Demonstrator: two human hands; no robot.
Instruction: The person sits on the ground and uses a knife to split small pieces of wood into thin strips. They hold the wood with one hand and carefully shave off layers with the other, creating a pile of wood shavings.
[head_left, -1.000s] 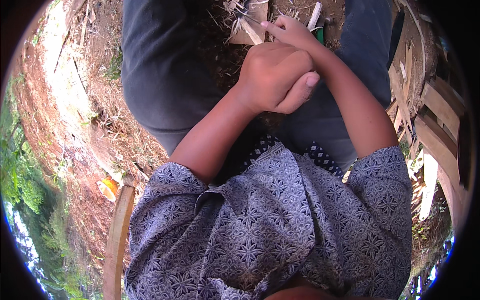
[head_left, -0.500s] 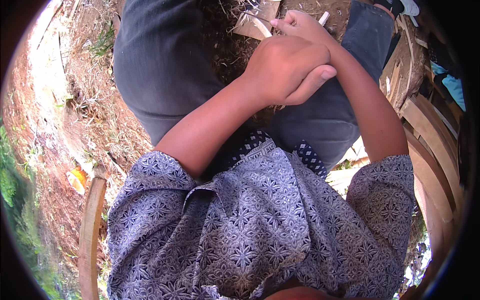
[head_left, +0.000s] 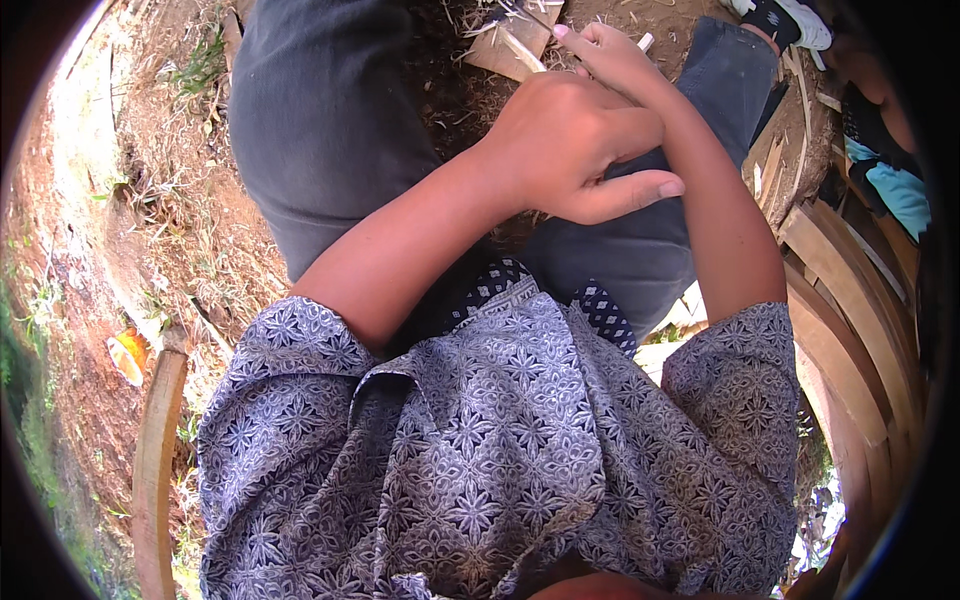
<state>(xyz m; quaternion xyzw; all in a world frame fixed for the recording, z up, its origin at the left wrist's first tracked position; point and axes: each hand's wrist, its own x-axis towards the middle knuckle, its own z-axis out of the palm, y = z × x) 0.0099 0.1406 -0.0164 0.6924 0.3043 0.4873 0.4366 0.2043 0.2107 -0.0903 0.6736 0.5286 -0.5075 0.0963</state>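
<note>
My left hand (head_left: 575,145) is closed, knuckles up, with its thumb stretched toward my right forearm; the curled fingers and whatever they hold are hidden underneath. A pale wood strip (head_left: 522,48) emerges just beyond the knuckles, and I cannot tell whether this hand grips it. Farther out, my right hand (head_left: 612,62) is closed around a slim knife (head_left: 530,16), its thin dark blade pointing to the far left. My two hands overlap between my knees. Past the right hand shows the light end of a stick (head_left: 645,43).
A flat brown piece (head_left: 490,55) lies on shaving-strewn soil. Curved timber boards (head_left: 850,260) are stacked at my right, and another curved board (head_left: 160,470) stands at my left. Another person's shoe (head_left: 805,22) and part of their body appear at the far right.
The knife has shifted slightly away and to the right with my right hand. My left thumb now reaches farther right, and my right forearm has moved a little left.
</note>
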